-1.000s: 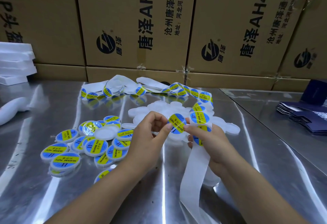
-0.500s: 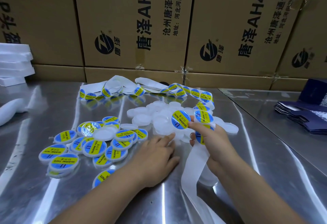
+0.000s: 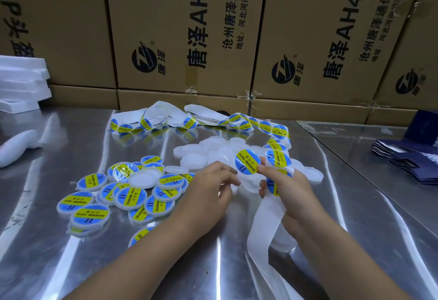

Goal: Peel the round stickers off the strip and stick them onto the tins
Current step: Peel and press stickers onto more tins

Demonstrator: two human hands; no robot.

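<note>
**A:** What has moved in the last half second?

**B:** The left hand (image 3: 211,188). It was lying flat on the table (image 3: 71,148) beside the labelled tins (image 3: 128,195). Now it has gone up to the near edge of the plain tins (image 3: 203,150), with its fingers curled in among them.

**A:** Has it got hold of one?

**B:** I cannot tell from the head view. The fingertips are against a white tin, but the grip itself is hidden.

**A:** And the right hand (image 3: 291,188)?

**B:** It has hardly shifted. It pinches the peeled sticker (image 3: 247,161) by its edge between thumb and forefinger, face up, just above the plain tins and close to the left fingertips. The strip (image 3: 265,126) runs through the same hand.

**A:** How far along is the job?

**B:** I'd say partway. There's a good heap of labelled tins on the left, but a pile of bare ones remains in the middle. The bare backing (image 3: 260,228) hangs down towards the camera, while many stickers are still on the strip, which curls back towards the cardboard boxes (image 3: 189,39).

**A:** So what comes next?

**B:** Probably a bare tin comes up under that sticker, though that's only my guess.
</note>
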